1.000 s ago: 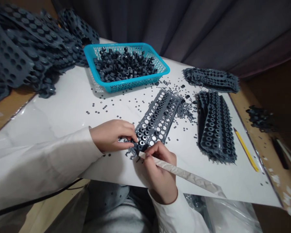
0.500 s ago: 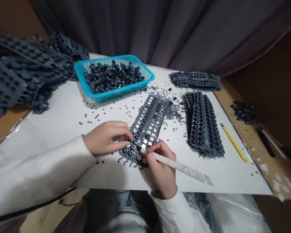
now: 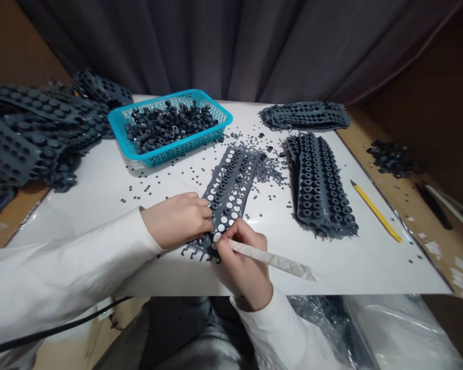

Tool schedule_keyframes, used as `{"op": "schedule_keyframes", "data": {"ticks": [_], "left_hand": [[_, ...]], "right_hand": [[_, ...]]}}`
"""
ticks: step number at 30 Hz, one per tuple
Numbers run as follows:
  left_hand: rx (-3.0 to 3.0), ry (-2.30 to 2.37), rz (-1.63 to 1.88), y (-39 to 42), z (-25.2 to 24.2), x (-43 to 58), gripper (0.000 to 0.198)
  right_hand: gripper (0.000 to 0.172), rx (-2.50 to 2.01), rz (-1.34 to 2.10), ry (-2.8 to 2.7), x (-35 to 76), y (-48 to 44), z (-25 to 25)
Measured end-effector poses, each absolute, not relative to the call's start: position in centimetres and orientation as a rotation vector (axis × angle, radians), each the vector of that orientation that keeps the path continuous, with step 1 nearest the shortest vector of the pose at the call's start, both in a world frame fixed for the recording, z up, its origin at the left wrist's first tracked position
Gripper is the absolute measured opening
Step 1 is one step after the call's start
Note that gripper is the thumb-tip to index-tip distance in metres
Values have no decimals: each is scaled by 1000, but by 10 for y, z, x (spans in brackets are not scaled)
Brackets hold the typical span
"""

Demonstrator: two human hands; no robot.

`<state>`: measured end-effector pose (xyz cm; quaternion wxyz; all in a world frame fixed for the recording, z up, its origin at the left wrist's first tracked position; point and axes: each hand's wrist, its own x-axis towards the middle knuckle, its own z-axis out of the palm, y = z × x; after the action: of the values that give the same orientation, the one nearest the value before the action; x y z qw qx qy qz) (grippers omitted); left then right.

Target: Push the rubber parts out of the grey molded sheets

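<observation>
A dark grey rubber sheet (image 3: 231,172) with rows of round pieces and round holes lies slanted on the white table. Over its near left part, my left hand (image 3: 183,218) is closed with the fingertips curled down; what they pinch is hidden. My right hand (image 3: 247,259) grips a slim stick wrapped in white (image 3: 273,259) like a pen. The stick's tip meets the near end of the sheet, close beside my left fingertips. Small hooked tabs (image 3: 198,254) stick out from the sheet's near edge.
Behind the sheet stands a turquoise basket (image 3: 177,146) full of small dark rubber pieces. Stacked sheets (image 3: 320,185) and a yellow pencil-like tool (image 3: 376,211) lie to the right. Tiny discs (image 3: 272,169) are scattered about. More sheets (image 3: 34,133) are heaped at the left.
My left hand has closed, its fingers curling down onto the sheet where thumb and finger stood apart before. The stick's tip stays at the sheet's near end. The whole view has shifted slightly.
</observation>
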<state>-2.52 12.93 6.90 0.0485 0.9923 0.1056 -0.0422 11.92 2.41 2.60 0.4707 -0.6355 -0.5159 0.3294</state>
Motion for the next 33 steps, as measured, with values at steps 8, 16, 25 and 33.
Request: {"op": "schedule_keyframes", "data": {"ticks": [8,16,25,33], "left_hand": [[3130,173,67,132,56,-34,16],[3062,103,208,135,49,-34,23],[1905,1003,642,142,42,-73,11],[852,943,427,136,52,-58,25]], "right_hand": [[17,-1603,778,-1257,118,26,23],[18,-1612,779,-1261,118,27,23],[16,-1582,835,-1211,119,24,23],[12,-1596,842,-1103,120,22,21]]}}
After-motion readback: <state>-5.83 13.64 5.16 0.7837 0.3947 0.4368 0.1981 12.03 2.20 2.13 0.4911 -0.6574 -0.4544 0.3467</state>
